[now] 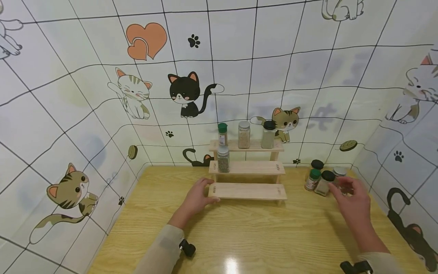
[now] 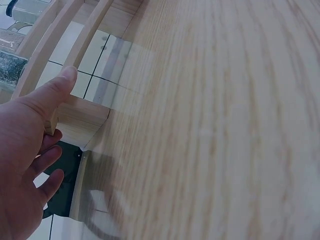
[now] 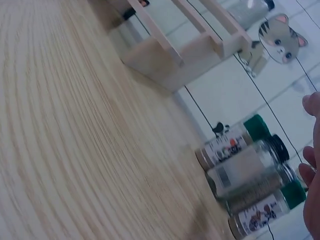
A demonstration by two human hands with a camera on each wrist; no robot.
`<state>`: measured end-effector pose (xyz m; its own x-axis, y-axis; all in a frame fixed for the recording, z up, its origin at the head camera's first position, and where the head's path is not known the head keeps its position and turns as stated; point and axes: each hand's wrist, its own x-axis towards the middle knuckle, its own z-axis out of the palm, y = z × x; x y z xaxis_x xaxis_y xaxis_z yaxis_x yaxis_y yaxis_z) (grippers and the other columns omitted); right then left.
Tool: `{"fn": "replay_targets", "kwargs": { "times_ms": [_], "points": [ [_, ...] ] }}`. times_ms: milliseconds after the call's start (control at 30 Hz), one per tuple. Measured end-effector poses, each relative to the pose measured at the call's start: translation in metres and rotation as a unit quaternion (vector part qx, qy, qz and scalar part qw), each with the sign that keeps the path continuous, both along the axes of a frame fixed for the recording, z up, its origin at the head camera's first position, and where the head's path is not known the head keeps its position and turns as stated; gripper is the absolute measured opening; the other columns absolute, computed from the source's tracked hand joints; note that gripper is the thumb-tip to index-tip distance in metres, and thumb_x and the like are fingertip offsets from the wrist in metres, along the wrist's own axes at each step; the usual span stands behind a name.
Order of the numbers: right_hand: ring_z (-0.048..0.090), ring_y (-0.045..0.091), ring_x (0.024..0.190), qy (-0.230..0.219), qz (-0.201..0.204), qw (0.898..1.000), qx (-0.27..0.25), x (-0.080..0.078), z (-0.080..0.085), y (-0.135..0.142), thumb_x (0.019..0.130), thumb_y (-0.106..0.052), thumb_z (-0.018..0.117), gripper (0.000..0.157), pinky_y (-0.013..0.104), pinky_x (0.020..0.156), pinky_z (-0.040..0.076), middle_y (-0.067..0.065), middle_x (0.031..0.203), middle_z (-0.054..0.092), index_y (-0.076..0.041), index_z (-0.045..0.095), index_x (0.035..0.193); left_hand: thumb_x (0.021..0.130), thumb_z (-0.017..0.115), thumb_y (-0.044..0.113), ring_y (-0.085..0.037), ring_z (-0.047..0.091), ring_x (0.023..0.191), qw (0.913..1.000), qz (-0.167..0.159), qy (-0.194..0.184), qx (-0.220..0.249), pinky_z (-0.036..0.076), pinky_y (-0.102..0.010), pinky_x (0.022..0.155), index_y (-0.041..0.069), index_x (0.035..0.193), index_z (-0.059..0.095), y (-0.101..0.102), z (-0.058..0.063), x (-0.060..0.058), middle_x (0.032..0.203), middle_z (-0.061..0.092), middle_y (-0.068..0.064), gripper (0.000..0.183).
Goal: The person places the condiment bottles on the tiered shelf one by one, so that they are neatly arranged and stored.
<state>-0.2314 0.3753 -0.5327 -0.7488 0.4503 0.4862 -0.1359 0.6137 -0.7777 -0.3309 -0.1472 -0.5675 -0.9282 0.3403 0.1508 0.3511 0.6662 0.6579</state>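
At the left end of the lowest shelf of a three-tier wooden spice rack, my left hand grips the board. Its thumb lies on the front edge in the left wrist view, with the other fingers behind and below. My right hand hovers at a cluster of spice jars on the table's right side, its fingers loosely bent and holding nothing. The cluster includes a green-capped jar, a black-lidded jar, another black-lidded jar behind, and a silver-lidded jar. My right hand partly hides the rightmost jars.
On the top shelf stand a green-capped jar, a silver-lidded jar and a black-lidded jar. A silver-lidded jar is at the middle shelf's left end. Cat-patterned walls border the wooden table.
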Motion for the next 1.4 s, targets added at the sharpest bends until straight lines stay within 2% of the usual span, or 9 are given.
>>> {"fn": "replay_targets", "kwargs": {
  "times_ms": [167,300,467,600,667,933,1167,1267,1400],
  "points": [
    [0.052,-0.004,0.103,0.011,-0.05,0.999,-0.002,0.0,-0.003,0.018,0.099,-0.009,0.084,0.043,0.008,0.084,0.042,-0.012,0.118,0.053,0.002,0.066,0.136,0.088,0.097,0.041,-0.033,0.055,0.145,1.0,0.001,0.003,0.0,0.047,-0.055,0.119,0.011,0.152,0.063,-0.001,0.002,0.0,0.149,0.06,-0.005,0.079],
    [0.045,-0.008,0.107,-0.014,-0.078,0.997,-0.013,-0.001,-0.009,0.03,0.101,-0.015,0.082,0.05,0.013,0.091,0.04,-0.018,0.121,0.044,0.0,0.062,0.145,0.088,0.097,0.04,-0.034,0.055,0.145,1.0,0.002,0.006,0.001,0.047,-0.055,0.12,0.011,0.151,0.063,-0.001,0.002,0.0,0.149,0.061,-0.006,0.078],
    [0.049,0.008,0.118,-0.077,-0.092,0.993,-0.024,-0.006,-0.02,0.043,0.103,-0.019,0.081,0.061,0.021,0.097,0.041,0.004,0.134,0.052,-0.004,0.055,0.156,0.088,0.096,0.041,-0.034,0.055,0.144,1.0,0.0,0.005,0.001,0.047,-0.056,0.119,0.01,0.151,0.063,-0.002,0.003,0.001,0.148,0.061,-0.007,0.078],
    [0.051,0.035,0.137,-0.114,-0.07,0.99,-0.048,-0.012,-0.03,0.05,0.105,-0.02,0.078,0.07,0.027,0.108,0.044,0.019,0.15,0.05,-0.004,0.044,0.163,0.089,0.096,0.041,-0.036,0.055,0.144,1.0,-0.003,0.007,0.005,0.048,-0.058,0.118,0.009,0.151,0.063,-0.001,0.005,0.002,0.148,0.061,-0.008,0.078],
    [0.05,0.038,0.142,-0.125,-0.056,0.989,-0.061,-0.015,-0.035,0.052,0.106,-0.022,0.077,0.073,0.027,0.11,0.045,0.02,0.153,0.049,-0.006,0.04,0.166,0.089,0.096,0.041,-0.036,0.055,0.144,1.0,-0.003,0.007,0.004,0.048,-0.058,0.118,0.009,0.151,0.063,-0.002,0.005,0.002,0.148,0.061,-0.008,0.078],
    [0.053,0.002,0.124,-0.111,-0.028,0.99,-0.082,-0.021,-0.051,0.055,0.106,-0.023,0.076,0.075,0.008,0.094,0.044,-0.004,0.135,0.053,-0.014,0.037,0.17,0.089,0.096,0.039,-0.034,0.054,0.146,1.0,0.004,0.003,0.0,0.045,-0.055,0.121,0.011,0.152,0.063,-0.001,0.0,0.002,0.15,0.061,-0.006,0.077],
    [0.059,0.017,0.131,-0.116,-0.06,0.987,-0.093,-0.025,-0.058,0.056,0.107,-0.019,0.073,0.07,0.013,0.1,0.051,0.004,0.14,0.056,-0.016,0.04,0.169,0.089,0.096,0.04,-0.034,0.054,0.146,1.0,0.003,0.001,0.003,0.046,-0.056,0.12,0.011,0.152,0.063,0.0,-0.002,0.001,0.149,0.061,-0.005,0.077],
    [0.063,0.005,0.117,-0.105,-0.061,0.987,-0.104,-0.026,-0.061,0.057,0.106,-0.017,0.074,0.067,0.007,0.088,0.051,0.002,0.132,0.059,-0.014,0.043,0.165,0.09,0.095,0.041,-0.034,0.053,0.147,1.0,0.001,0.0,0.001,0.046,-0.057,0.12,0.011,0.153,0.062,0.0,-0.001,0.002,0.149,0.06,-0.005,0.077],
    [0.054,-0.012,0.097,-0.087,-0.056,0.989,-0.106,-0.024,-0.062,0.057,0.104,-0.014,0.074,0.064,0.002,0.077,0.045,-0.006,0.118,0.059,-0.012,0.046,0.161,0.09,0.095,0.041,-0.034,0.053,0.147,1.0,-0.001,-0.001,0.0,0.046,-0.057,0.12,0.011,0.153,0.062,0.0,0.0,0.002,0.15,0.06,-0.005,0.077]
  ]
}}
